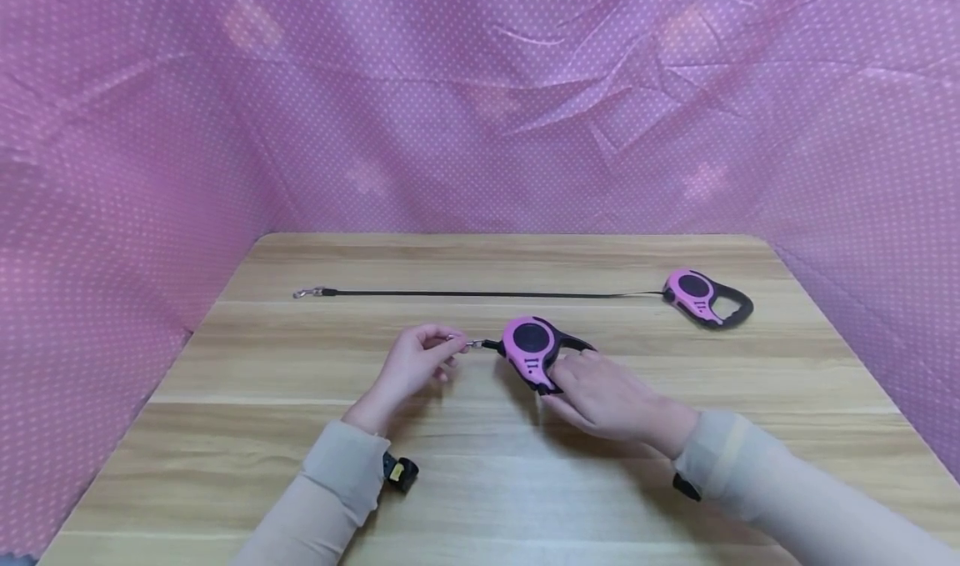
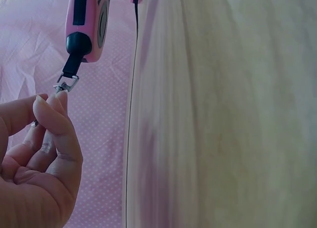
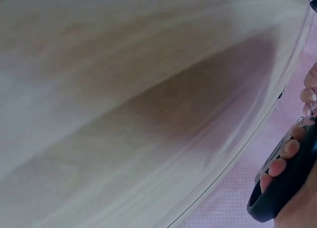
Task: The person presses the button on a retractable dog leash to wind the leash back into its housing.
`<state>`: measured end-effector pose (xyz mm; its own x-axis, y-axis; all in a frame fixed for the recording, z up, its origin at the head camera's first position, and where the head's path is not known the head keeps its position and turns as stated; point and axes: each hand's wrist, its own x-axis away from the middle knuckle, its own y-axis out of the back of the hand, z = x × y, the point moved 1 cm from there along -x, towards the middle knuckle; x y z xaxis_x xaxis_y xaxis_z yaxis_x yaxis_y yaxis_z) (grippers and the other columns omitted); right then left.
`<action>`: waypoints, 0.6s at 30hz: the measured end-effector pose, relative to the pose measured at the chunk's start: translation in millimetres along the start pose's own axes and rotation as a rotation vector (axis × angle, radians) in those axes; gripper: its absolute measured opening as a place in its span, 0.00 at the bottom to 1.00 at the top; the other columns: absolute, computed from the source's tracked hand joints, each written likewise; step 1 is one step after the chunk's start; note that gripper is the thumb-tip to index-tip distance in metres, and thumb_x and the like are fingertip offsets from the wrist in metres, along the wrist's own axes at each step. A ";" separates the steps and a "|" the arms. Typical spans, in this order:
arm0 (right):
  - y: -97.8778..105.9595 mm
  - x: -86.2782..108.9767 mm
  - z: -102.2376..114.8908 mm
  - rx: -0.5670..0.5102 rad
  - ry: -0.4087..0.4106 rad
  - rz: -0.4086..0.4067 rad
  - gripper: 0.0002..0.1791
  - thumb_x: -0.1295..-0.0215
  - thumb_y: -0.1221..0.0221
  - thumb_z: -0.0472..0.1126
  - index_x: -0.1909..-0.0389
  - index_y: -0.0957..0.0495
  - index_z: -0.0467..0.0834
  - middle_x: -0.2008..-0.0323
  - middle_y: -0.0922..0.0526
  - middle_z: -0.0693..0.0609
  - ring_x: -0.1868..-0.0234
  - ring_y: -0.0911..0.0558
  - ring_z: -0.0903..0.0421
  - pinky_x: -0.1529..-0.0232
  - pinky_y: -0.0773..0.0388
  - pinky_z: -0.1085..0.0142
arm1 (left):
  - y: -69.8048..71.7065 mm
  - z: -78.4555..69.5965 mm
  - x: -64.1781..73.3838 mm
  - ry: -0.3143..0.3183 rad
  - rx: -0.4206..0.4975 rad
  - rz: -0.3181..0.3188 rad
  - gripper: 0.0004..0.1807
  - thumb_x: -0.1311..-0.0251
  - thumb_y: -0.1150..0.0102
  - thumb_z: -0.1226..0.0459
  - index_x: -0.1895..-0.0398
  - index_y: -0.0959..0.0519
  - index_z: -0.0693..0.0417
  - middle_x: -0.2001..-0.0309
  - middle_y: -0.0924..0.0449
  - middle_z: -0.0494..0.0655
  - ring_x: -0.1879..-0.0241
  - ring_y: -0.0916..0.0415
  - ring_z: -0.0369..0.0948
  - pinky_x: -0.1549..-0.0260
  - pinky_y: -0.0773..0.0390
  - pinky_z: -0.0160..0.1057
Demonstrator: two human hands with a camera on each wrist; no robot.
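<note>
My right hand [image 1: 611,395] grips the black handle [image 3: 292,176] of a pink-and-black retractable dog leash [image 1: 517,345], its fingers wrapped through the loop. Between thumb and fingertips, my left hand [image 1: 408,364] pinches the silver metal clip [image 2: 69,83] at the end of that leash's cord. Only a short black strap [image 2: 73,65] shows between the clip and the casing. The casing is held up over the table, with a shadow beneath. Most of the clip is hidden by the left fingers.
A second pink-and-black retractable leash [image 1: 690,291] lies at the back right of the wooden table [image 1: 225,449]. Its black cord [image 1: 480,293] stretches straight leftward to a silver clip [image 1: 306,293]. Pink dotted cloth [image 1: 480,132] hangs behind and on both sides.
</note>
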<state>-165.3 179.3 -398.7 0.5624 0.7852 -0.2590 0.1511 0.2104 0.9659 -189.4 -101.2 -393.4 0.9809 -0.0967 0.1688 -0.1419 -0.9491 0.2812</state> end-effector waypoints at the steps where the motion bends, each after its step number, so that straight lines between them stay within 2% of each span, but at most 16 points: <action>1: -0.5 -0.5 0.1 -0.003 -0.005 0.018 0.12 0.27 0.49 0.52 0.63 0.30 0.47 0.69 0.25 0.57 0.68 0.30 0.59 0.60 0.28 0.64 | 0.4 0.3 -0.2 -0.001 -0.002 0.004 0.13 0.35 0.38 0.62 0.52 0.18 0.59 0.56 0.15 0.57 0.65 0.19 0.46 0.70 0.16 0.37; 7: -2.3 -2.9 1.3 -0.013 -0.029 0.094 0.13 0.26 0.50 0.53 0.63 0.30 0.47 0.67 0.25 0.56 0.66 0.29 0.59 0.59 0.29 0.63 | 4.1 3.3 -3.0 0.022 -0.006 0.046 0.12 0.35 0.39 0.63 0.53 0.19 0.59 0.56 0.15 0.59 0.70 0.21 0.41 0.74 0.19 0.33; 12: -4.5 -4.8 2.1 -0.014 -0.034 0.113 0.14 0.26 0.51 0.54 0.62 0.29 0.48 0.65 0.24 0.55 0.63 0.27 0.58 0.57 0.28 0.63 | 6.5 7.4 -6.0 0.047 -0.018 0.071 0.12 0.35 0.39 0.63 0.52 0.20 0.60 0.55 0.15 0.58 0.68 0.19 0.43 0.74 0.20 0.32; 18: -6.7 -6.3 2.5 -0.031 -0.032 0.131 0.13 0.26 0.51 0.54 0.62 0.30 0.48 0.65 0.24 0.56 0.63 0.28 0.59 0.58 0.29 0.64 | 7.3 8.1 -7.3 0.049 -0.036 0.074 0.11 0.35 0.39 0.63 0.53 0.19 0.59 0.56 0.14 0.57 0.70 0.20 0.41 0.75 0.20 0.32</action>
<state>-167.9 171.5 -403.5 0.6012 0.7884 -0.1301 0.0497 0.1257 0.9908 -196.6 -109.8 -400.2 0.9602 -0.1502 0.2356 -0.2189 -0.9284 0.3002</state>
